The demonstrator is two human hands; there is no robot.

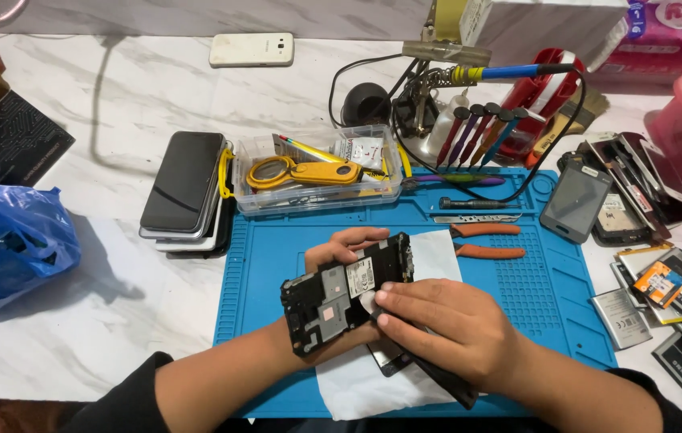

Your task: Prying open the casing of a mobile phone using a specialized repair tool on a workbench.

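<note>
My left hand (341, 250) holds an opened black phone frame (333, 301) with its inner side up, above the blue work mat (553, 301). My right hand (449, 329) presses a small white pad (367, 302) against the inside of the frame with its fingertips. A dark flat part (437, 378) sticks out under my right hand; whether the hand holds it I cannot tell. A white sheet (357, 385) lies on the mat beneath both hands.
A clear tool box (317, 172) and a stack of phones (184, 188) sit behind the mat. Orange-handled pliers (485, 240), a screwdriver rack (481, 132) and a soldering iron (509, 72) stand to the right. Phones and batteries (661, 305) crowd the right edge; a blue bag (8, 240) lies left.
</note>
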